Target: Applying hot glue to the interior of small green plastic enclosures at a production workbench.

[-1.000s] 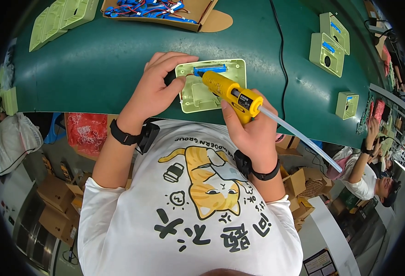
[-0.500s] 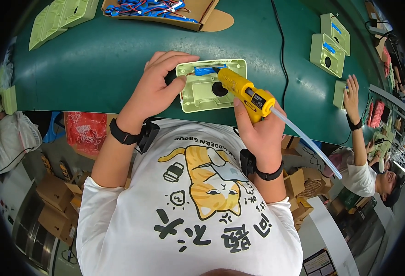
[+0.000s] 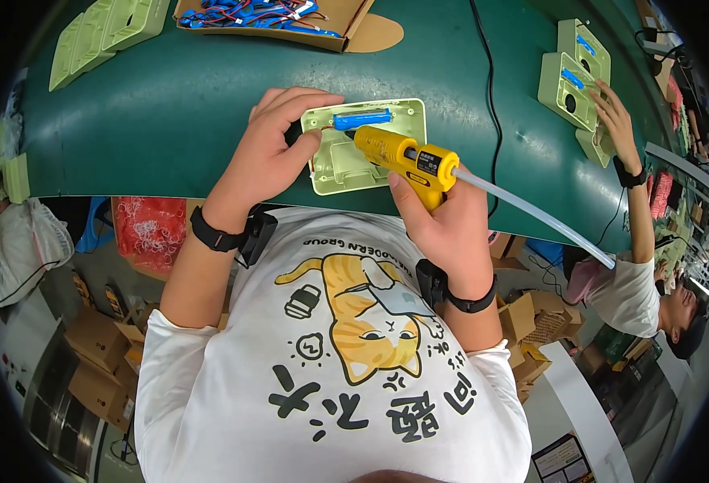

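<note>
- Green worktop [image 3: 169, 121], curved by lens; cardboard tray [image 3: 290, 16] w/ blue parts at far edge.
- Left hand [image 3: 270, 153] clasps pale-green housing [image 3: 354, 153] near front edge.
- Right hand [image 3: 443, 225] wrapped round yellow glue gun [image 3: 403, 157], nozzle in housing.
- Cardboard boxes [image 3: 97, 354] on floor below.

I see an open brown cardboard box [image 3: 346, 20] at the far edge of the green tabletop [image 3: 169, 105], its flap folded out to the right and blue and red wired parts lying inside. On the yellow glue gun [image 3: 407, 157] sits a small dark rectangular label [image 3: 428, 160]. Below the tabletop's near edge, more brown cardboard boxes [image 3: 97, 354] stand on the floor at lower left, and others [image 3: 531, 322] at right. A printed sheet [image 3: 568, 459] lies at lower right.
</note>
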`<state>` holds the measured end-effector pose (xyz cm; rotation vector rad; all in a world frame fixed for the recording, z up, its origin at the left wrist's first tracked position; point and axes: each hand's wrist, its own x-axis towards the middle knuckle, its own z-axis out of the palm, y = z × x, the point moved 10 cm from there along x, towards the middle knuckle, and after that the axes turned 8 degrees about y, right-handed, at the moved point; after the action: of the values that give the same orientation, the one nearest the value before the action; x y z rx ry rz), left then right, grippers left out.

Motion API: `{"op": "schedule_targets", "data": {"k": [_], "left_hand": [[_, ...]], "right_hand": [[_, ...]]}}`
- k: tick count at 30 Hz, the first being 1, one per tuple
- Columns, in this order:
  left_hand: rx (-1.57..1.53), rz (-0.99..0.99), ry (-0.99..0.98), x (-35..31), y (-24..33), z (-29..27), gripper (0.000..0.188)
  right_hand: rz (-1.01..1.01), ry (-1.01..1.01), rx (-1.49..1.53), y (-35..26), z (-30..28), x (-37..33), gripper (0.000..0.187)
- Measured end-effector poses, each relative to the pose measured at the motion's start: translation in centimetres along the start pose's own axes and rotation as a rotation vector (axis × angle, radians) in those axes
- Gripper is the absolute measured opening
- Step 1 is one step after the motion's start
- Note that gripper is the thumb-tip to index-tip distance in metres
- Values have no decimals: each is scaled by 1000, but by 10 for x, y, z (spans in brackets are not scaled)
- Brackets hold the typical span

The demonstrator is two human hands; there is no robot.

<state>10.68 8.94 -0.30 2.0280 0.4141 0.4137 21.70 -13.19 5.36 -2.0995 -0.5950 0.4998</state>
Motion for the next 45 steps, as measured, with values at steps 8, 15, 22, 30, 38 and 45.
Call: {"op": "schedule_targets", "data": {"k": [8, 15, 22, 30, 38, 45], "left_hand": [[35, -23, 62, 0, 8, -5, 39], [-88, -155, 54, 7, 12, -8, 34], [-149, -227, -37, 2, 4, -7, 35], [-269, -295, -63, 4, -25, 7, 39], [-294, -342, -95, 6, -33, 7, 40], [-276, -356, -86, 6, -32, 7, 40]], "right_hand": [[251, 69, 636, 51, -18, -14, 26], [105, 59, 780, 66, 5, -14, 60], [154, 82, 851, 92, 10, -18, 48], [174, 83, 890, 110, 6, -22, 47], [146, 43, 872, 105, 6, -16, 51], [185, 85, 839, 103, 7, -16, 50]]}}
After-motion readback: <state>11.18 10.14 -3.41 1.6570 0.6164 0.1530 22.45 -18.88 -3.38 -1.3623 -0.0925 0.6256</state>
